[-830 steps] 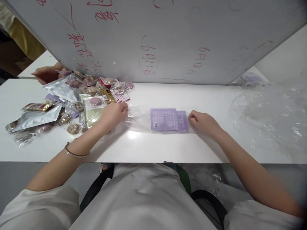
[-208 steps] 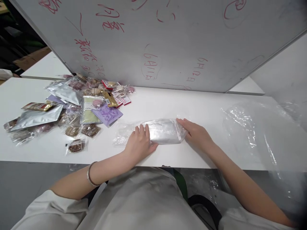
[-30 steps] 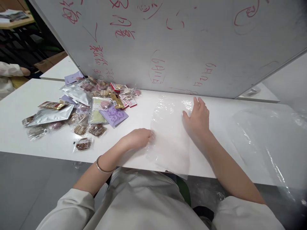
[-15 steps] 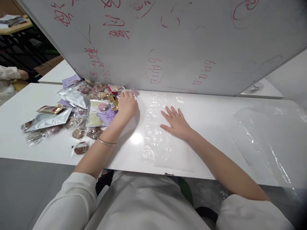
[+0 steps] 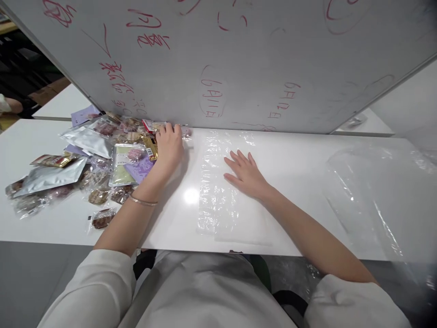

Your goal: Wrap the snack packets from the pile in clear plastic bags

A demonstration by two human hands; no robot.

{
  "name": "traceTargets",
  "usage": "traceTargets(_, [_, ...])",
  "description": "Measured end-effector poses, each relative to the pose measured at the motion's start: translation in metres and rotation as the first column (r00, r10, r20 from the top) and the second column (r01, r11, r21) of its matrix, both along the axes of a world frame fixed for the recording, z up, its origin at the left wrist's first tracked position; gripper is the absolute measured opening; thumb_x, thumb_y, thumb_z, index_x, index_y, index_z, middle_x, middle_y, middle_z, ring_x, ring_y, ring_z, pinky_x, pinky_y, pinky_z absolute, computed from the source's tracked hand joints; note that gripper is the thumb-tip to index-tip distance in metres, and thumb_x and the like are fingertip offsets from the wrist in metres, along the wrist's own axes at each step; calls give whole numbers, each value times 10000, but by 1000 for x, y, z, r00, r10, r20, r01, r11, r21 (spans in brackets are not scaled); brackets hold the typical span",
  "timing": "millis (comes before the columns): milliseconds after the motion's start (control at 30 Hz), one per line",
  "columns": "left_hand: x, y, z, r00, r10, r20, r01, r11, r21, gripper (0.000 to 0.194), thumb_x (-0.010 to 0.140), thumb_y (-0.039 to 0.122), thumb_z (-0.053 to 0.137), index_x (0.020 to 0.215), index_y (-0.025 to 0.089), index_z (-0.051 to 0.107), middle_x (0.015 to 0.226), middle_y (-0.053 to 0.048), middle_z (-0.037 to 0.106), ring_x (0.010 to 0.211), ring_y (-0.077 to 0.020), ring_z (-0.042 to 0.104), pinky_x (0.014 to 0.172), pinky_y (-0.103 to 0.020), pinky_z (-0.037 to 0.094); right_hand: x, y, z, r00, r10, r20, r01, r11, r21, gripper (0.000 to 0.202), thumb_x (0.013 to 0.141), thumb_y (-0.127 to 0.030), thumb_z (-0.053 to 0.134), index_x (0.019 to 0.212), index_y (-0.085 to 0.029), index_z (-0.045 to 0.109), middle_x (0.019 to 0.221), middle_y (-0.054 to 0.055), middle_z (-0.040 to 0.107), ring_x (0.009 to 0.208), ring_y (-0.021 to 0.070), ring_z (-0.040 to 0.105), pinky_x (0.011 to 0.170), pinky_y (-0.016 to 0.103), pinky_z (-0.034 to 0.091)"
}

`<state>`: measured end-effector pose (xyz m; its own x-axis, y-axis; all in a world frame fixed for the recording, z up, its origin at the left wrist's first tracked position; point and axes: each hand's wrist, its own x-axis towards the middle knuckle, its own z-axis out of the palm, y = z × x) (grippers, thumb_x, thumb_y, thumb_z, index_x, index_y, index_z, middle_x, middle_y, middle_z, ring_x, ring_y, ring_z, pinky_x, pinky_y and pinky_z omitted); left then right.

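Observation:
My left hand is at the right edge of a pile of wrapped snacks, its fingers bent down among the packets. Whatever lies under its fingertips is hidden. Close to it are a red-edged packet, a gold packet, a purple packet and a pale green pouch. My right hand lies flat with fingers spread on a clear plastic bag, which rests flat on the white table.
A whiteboard with red writing stands along the table's back edge. Silver pouches lie in the pile at left. A large clear plastic sheet spreads over the right side. Part of another person's arm shows at far left.
The view has shifted slightly to the right, so the pile and board appear farther left. Both hands stay at about the same places on the table.

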<state>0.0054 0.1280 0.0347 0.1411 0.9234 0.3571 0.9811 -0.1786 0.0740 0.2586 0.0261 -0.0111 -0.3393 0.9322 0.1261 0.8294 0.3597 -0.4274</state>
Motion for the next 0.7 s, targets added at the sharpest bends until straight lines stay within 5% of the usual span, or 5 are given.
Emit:
traceTargets(100, [20,-48,-3,934,-315,169,306,949,76,405,867,4,352,1214,124,523,1133,-172,584,1090,-285,533,938,-443,461,6,-2,10,930,-114,-349,117,993,-11,568,1007,-599,245,1400,-271,490,1474,88,512,1394,292,429,1165,559,287])
traceTargets(167, [37,-89,-14,789,-553,268,568,823,26,431,870,26,406,1284,124,470,1131,-153,583,1061,-260,540,926,-418,491,12,-6,21,842,-132,-523,-1,969,-247,567,995,-606,267,1349,-244,521,1309,117,616,1074,257,650,907,454,510])
traceTargets(300, [59,-151,-38,654,-618,437,717,690,-97,734,871,82,541,1511,166,193,1367,-204,448,1223,-319,472,986,-505,482,18,-19,42,867,-35,-498,-343,683,-645,525,866,-549,611,1296,-256,549,1063,69,669,683,149,621,581,297,456])
traceTargets(500, [49,-154,-30,574,-641,510,798,579,-169,1271,701,521,835,1552,287,-79,1557,-247,196,1437,-435,246,1089,-630,351,18,-24,47,932,18,-361,-246,763,-598,390,820,-450,663,1157,-255,642,889,18,643,733,157,533,645,306,416])
traceTargets(700, [31,-142,-19,730,-592,342,684,628,-372,611,809,406,768,1285,166,470,1214,-143,537,1128,-337,495,933,-507,457,40,-15,56,932,-60,-357,-210,714,-668,444,863,-553,606,1180,-248,666,938,43,667,823,175,570,732,327,429])
